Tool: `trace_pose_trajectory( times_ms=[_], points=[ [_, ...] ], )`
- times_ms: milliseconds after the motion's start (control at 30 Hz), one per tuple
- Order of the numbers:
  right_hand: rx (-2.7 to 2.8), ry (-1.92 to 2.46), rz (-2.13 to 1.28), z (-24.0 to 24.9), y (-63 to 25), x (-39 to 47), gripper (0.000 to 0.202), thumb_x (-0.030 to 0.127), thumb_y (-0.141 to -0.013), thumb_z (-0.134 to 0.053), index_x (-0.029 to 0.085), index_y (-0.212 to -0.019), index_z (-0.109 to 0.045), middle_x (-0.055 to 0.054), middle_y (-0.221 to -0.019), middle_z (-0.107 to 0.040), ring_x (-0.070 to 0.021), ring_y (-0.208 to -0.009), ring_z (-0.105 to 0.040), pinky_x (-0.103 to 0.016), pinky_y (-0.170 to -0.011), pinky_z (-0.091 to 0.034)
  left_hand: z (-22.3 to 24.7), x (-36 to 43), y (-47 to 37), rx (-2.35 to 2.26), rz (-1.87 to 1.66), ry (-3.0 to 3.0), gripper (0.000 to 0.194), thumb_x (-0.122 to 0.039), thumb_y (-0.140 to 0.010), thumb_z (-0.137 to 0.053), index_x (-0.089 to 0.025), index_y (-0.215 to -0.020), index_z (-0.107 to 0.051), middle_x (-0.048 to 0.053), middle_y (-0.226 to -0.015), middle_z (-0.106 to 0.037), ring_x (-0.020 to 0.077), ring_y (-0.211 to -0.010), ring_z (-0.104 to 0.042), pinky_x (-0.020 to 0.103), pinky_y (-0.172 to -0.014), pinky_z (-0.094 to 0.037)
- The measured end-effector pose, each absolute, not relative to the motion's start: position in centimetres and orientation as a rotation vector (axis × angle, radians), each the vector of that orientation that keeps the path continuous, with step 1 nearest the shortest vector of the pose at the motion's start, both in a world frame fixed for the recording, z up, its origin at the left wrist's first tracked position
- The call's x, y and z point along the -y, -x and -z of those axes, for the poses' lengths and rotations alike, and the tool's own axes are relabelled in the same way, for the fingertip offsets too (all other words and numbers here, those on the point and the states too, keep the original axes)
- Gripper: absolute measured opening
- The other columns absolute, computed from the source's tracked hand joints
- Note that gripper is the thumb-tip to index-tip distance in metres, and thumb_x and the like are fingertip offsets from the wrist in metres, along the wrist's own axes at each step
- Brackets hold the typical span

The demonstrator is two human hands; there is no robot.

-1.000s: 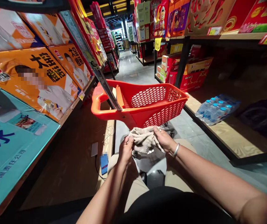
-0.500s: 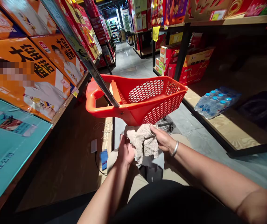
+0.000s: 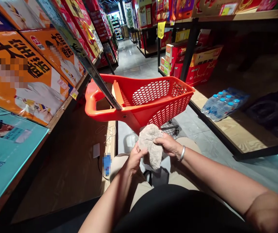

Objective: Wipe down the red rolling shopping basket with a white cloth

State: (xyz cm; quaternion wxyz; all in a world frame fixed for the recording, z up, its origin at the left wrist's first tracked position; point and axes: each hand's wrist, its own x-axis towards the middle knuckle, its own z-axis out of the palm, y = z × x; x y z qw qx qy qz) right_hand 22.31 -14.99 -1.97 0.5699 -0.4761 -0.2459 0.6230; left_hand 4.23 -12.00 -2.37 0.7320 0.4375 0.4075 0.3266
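A beige, fluffy cleaning cloth (image 3: 151,147), bunched and folded, is held between my two hands above my lap. My left hand (image 3: 135,159) grips its left side, thumb on top. On the right side, my right hand (image 3: 166,144) pinches the cloth with the thumb across its front; a silver bangle is on that wrist. Just beyond the cloth stands a red plastic shopping basket cart (image 3: 139,106) with perforated sides and a loop handle at its left. The cloth's top edge overlaps the cart's lower side in view.
Orange boxes (image 3: 32,74) and a teal box (image 3: 10,139) fill the left shelf. Below lie a white power bank (image 3: 96,150) and a cable. A slanted metal post (image 3: 102,84) crosses before the cart. Shrink-wrapped water bottles (image 3: 220,104) sit on the right lower shelf.
The cloth has gone from loosely spread and draping to a more compact fold. My left hand has closed on its edge, and my right thumb has shifted lower across it.
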Motion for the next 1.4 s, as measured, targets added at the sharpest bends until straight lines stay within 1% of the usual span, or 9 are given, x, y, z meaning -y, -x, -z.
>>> trace_pose_trajectory(
  times_ms=[167, 267, 333, 433, 533, 667, 867, 1033, 1400],
  points=[
    [0.859, 1.514, -1.012, 3.5, -23.6, 15.0, 0.102, 0.023, -0.065, -0.075, 0.022, -0.155, -0.028, -0.018, -0.152, -0.040, -0.0273, -0.127, -0.056, -0.047, -0.104, -0.051, 1.6, 12.7, -4.2, -0.862, -0.771, -1.206, 0.111, -0.028, -0.071, -0.085, -0.024, -0.163, -0.023, 0.005, -0.112, -0.073, 0.0166, -0.101, -0.070, 0.028, -0.092, -0.054],
    [1.372, 1.358, -0.938, 3.7, -24.6, 15.0, 0.066, 0.040, -0.078, -0.075, 0.025, -0.140, -0.057, -0.013, -0.159, -0.035, -0.0307, -0.147, -0.037, -0.054, -0.122, -0.031, 0.4, 12.2, -4.1, -0.848, -0.795, -1.299, 0.090, -0.023, -0.070, -0.084, -0.023, -0.152, -0.046, 0.007, -0.126, -0.070, 0.0180, -0.111, -0.068, 0.027, -0.097, -0.052],
    [1.594, 1.208, -1.015, 3.4, -24.7, 15.3, 0.068, 0.052, -0.072, -0.082, 0.027, -0.133, -0.064, -0.011, -0.155, -0.043, -0.0337, -0.151, -0.029, -0.057, -0.126, -0.019, -0.4, 11.8, -4.0, -0.859, -0.851, -1.305, 0.072, -0.024, -0.067, -0.087, -0.021, -0.135, -0.063, 0.009, -0.128, -0.069, 0.0206, -0.112, -0.068, 0.029, -0.098, -0.053],
    [1.516, 1.113, -1.164, 2.7, -23.2, 16.1, 0.096, 0.051, -0.053, -0.095, 0.027, -0.138, -0.057, -0.011, -0.141, -0.057, -0.0335, -0.136, -0.049, -0.054, -0.118, -0.036, -1.5, 11.6, -4.4, -0.894, -0.938, -1.252, 0.058, -0.029, -0.059, -0.092, -0.019, -0.113, -0.071, 0.008, -0.112, -0.074, 0.0223, -0.100, -0.071, 0.031, -0.091, -0.056],
    [1.119, 1.023, -1.245, 1.7, -20.6, 16.6, 0.075, 0.040, -0.060, -0.092, 0.026, -0.125, -0.058, -0.005, -0.115, -0.068, -0.0211, -0.098, -0.065, -0.038, -0.090, -0.054, -2.2, 12.0, -5.3, -0.930, -1.042, -1.103, 0.061, -0.035, -0.056, -0.095, -0.021, -0.110, -0.069, 0.005, -0.102, -0.074, 0.0209, -0.092, -0.072, 0.031, -0.087, -0.057],
    [0.747, 0.905, -1.292, -1.0, -19.0, 16.2, 0.056, 0.031, -0.063, -0.086, 0.025, -0.112, -0.059, -0.001, -0.096, -0.069, -0.0163, -0.081, -0.064, -0.029, -0.075, -0.054, -3.0, 11.9, -5.9, -0.901, -1.179, -1.018, 0.067, -0.041, -0.059, -0.093, -0.024, -0.118, -0.065, 0.007, -0.112, -0.072, 0.0201, -0.095, -0.071, 0.030, -0.085, -0.058],
    [1.106, 1.198, -0.579, -7.6, -23.8, 13.0, 0.046, 0.022, -0.069, -0.073, 0.024, -0.114, -0.063, -0.006, -0.110, -0.065, -0.0239, -0.100, -0.064, -0.039, -0.093, -0.055, -7.7, 8.9, -2.2, -1.053, -1.488, -1.805, 0.043, -0.037, -0.084, -0.074, -0.025, -0.123, -0.061, 0.008, -0.111, -0.063, 0.0200, -0.098, -0.064, 0.036, -0.092, -0.054],
    [1.519, 1.297, 0.249, -11.1, -25.4, 8.8, 0.063, 0.014, -0.082, -0.065, 0.022, -0.143, -0.050, -0.014, -0.144, -0.049, -0.0319, -0.136, -0.045, -0.046, -0.114, -0.042, -13.2, 4.9, 0.0, -1.350, -1.567, -2.682, 0.052, -0.042, -0.085, -0.069, -0.018, -0.130, -0.057, 0.017, -0.125, -0.062, 0.0337, -0.122, -0.055, 0.053, -0.111, -0.037],
    [1.889, 1.195, 0.139, -8.3, -22.3, 5.6, 0.054, 0.017, -0.083, -0.070, 0.029, -0.135, -0.065, -0.008, -0.133, -0.061, -0.0284, -0.125, -0.050, -0.049, -0.110, -0.041, -13.7, 1.7, -0.8, -1.496, -0.849, -3.227, 0.043, -0.056, -0.096, -0.052, -0.020, -0.109, -0.073, 0.011, -0.091, -0.067, 0.0295, -0.090, -0.054, 0.046, -0.093, -0.032]
  ],
)
